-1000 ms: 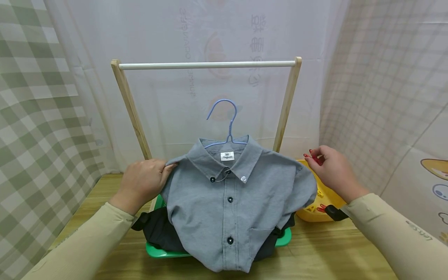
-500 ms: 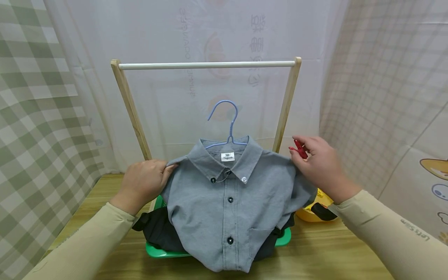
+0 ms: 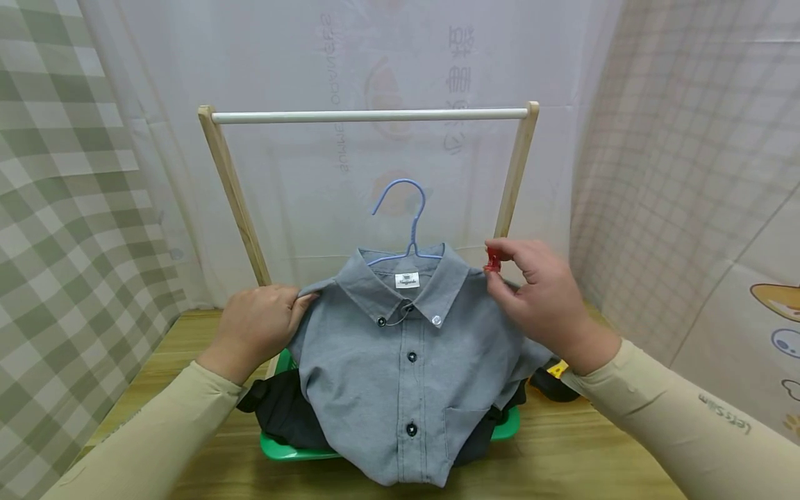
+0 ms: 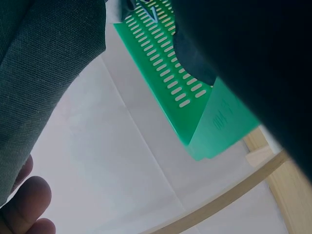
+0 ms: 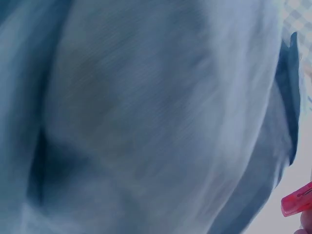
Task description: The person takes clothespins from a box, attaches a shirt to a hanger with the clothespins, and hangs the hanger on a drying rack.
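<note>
A grey short-sleeved button shirt [image 3: 369, 368] is draped on a blue wire hanger [image 3: 415, 222], whose hook stands up above the collar. My left hand [image 3: 253, 330] grips the shirt's shoulder at the left; in the left wrist view its fingertips [image 4: 29, 200] show beside the cloth. My right hand [image 3: 544, 292] pinches a small red clothes peg [image 3: 493, 260] between thumb and forefinger, at the shirt's other shoulder beside the collar. In the right wrist view the red peg [image 5: 297, 200] shows at the lower right edge, close to the cloth. Whether it touches the shirt I cannot tell.
Behind the shirt stands a rack with wooden posts [image 3: 232, 187] and a white rail [image 3: 369, 117]. A green basket [image 3: 294, 451] with dark cloth [image 3: 290, 410] in it sits under the shirt. A yellow basket [image 3: 558, 369] is mostly hidden behind my right wrist.
My right hand has moved left with the red clothes peg, from above the yellow basket to the shirt's shoulder near the collar. My left hand has stayed on the shirt.
</note>
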`<state>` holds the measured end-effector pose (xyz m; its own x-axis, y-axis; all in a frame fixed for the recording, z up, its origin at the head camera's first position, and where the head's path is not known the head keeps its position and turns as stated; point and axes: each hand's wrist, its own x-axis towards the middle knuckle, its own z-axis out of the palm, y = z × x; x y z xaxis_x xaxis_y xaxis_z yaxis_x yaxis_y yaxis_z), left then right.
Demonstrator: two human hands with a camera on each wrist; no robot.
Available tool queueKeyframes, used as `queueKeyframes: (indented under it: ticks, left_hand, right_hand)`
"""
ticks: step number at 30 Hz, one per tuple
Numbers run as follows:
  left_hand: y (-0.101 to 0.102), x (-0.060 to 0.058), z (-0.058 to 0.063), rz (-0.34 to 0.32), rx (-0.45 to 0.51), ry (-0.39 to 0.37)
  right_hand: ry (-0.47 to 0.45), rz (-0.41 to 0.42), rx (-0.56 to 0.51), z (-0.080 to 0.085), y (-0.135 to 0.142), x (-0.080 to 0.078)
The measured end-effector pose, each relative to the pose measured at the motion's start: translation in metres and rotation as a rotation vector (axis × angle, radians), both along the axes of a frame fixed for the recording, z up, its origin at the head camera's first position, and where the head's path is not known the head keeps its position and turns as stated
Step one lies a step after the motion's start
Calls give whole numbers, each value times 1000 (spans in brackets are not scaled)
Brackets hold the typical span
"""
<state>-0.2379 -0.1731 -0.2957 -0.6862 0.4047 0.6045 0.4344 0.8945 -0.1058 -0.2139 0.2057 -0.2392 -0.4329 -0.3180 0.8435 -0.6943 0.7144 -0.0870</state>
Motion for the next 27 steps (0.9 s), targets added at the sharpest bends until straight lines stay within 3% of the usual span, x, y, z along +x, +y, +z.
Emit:
queueKeyframes:
  ticks: [7,14,27]
  left_hand:
    - [1,1,2,3,0,-9]
    - [1,0,3,12,7,-35]
    - [0,-3,2,-6,12,-30]
  right_hand:
    - [49,45,-3,5,-16,5]
    - [-9,77,35,12,-31,12]
    - [3,224,81,20,-74,16]
